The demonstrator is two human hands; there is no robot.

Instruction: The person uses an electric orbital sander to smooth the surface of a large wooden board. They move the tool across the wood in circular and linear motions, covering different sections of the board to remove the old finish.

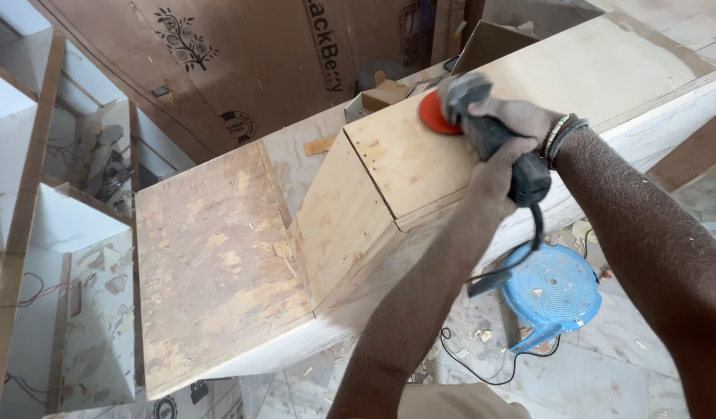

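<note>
While both hands clamp the angle grinder, its orange disc sands the plywood box; steady, even pressure seems needed.

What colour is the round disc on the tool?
The disc on the grinder is orange-red, seen in the head view.

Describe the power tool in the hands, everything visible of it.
The angle grinder has a dark grey body and a round orange-red sanding disc at its head, pressed flat on the pale plywood panel. The right hand grips near the head, the left hand the rear. A black cord trails down towards the floor.
</note>
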